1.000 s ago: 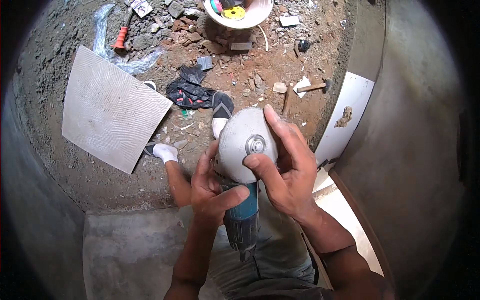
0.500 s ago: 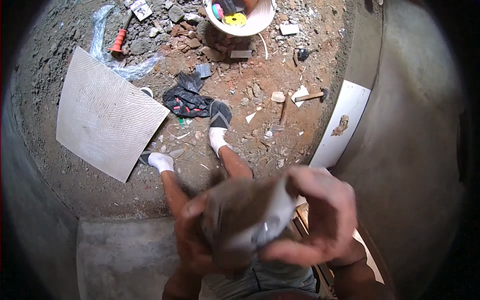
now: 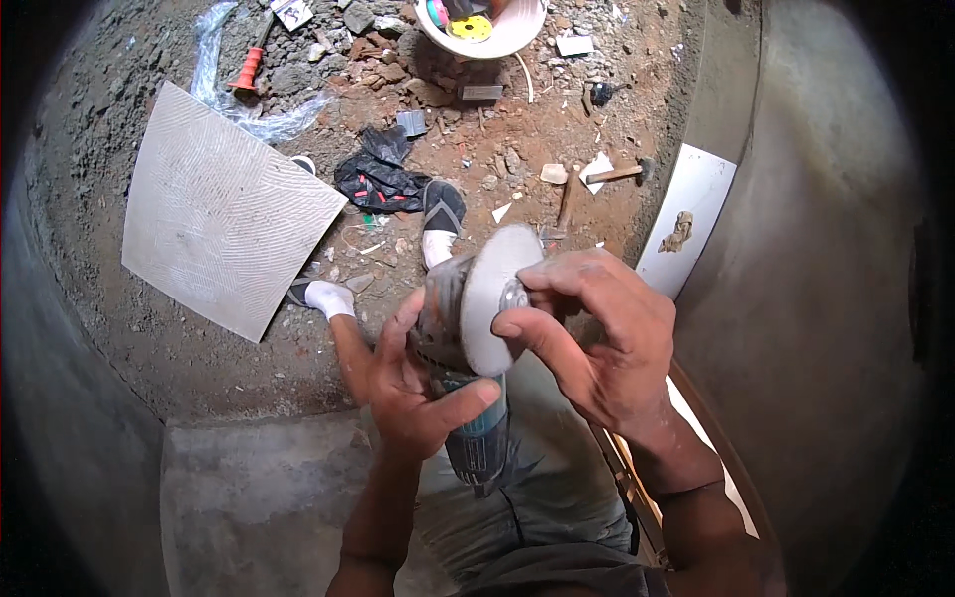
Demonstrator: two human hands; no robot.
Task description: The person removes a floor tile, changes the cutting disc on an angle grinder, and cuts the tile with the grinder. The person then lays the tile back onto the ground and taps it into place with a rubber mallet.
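Observation:
An angle grinder (image 3: 477, 448) hangs in front of my lap, its dark teal body pointing down toward me. My left hand (image 3: 413, 388) is closed around its head, beside the dark guard (image 3: 441, 303). A pale, dusty round disc (image 3: 497, 259) sits on the grinder, its flat face turned to the right. At the disc's centre is a small metal locking nut (image 3: 513, 295), pinched between the thumb and forefinger of my right hand (image 3: 607, 343). My right palm hides little of the disc.
A large tile (image 3: 229, 219) with ridged backing leans at left. Beyond lie a black plastic bag (image 3: 383, 174), a hammer (image 3: 617, 174), rubble and a white bucket (image 3: 512, 40). A white tile strip (image 3: 686, 219) runs along the right wall (image 3: 816, 298).
The grinder has turned, so the disc's face and the body now show. My right thumb and forefinger have come onto the centre nut. The view has shifted slightly.

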